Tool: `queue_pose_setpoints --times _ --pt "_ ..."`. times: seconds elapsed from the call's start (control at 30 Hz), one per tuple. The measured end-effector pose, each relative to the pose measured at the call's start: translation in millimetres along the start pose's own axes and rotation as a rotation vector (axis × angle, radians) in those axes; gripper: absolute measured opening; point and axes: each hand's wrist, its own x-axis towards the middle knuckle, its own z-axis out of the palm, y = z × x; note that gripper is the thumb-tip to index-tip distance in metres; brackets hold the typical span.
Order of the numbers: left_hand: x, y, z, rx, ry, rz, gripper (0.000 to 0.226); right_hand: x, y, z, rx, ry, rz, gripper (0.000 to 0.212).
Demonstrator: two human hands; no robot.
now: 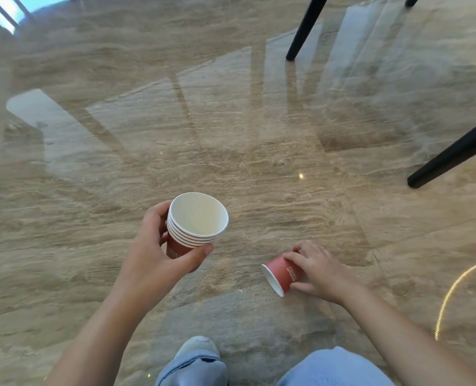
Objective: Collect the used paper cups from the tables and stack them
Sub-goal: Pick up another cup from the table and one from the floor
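My left hand (pixel 153 252) grips a stack of several red paper cups (pixel 196 222) with white rims, held upright above the polished stone floor, mouth up and empty inside. To the right, a single red paper cup (pixel 280 274) lies on its side on the floor, its white rim pointing toward the lower left. My right hand (pixel 319 270) is curled over that cup's base end, fingers on top and thumb underneath at its side.
Black furniture legs stand at the top right (pixel 303 29) and the right edge (pixel 454 154). My knees in light blue jeans (pixel 195 363) fill the bottom edge. The glossy beige floor (pixel 147 149) reflects windows and lamps.
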Motion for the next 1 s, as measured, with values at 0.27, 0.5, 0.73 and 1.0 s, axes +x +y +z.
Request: queue_pose_setpoints --times 0.27,0.5,0.73,1.0 --pt "-6.2 -1.9 -3.5 0.022 0.013 -0.052 0.067 12.6 -14.0 7.5 0.074 -0.034 0.046 0.073" --pt "-5.9 -1.8 -0.9 0.021 -0.005 -0.067 0.067 12.4 -27.9 15.7 0.22 -0.051 0.149 0.072" --pt "-6.5 -2.1 1.5 0.028 -0.014 -0.078 0.067 7.3 -29.0 4.9 0.419 0.007 0.223 0.065" --pt "-6.2 0.2 3.2 0.014 -0.041 -0.083 0.066 4.7 -41.0 -53.0 0.754 0.344 0.322 0.06"
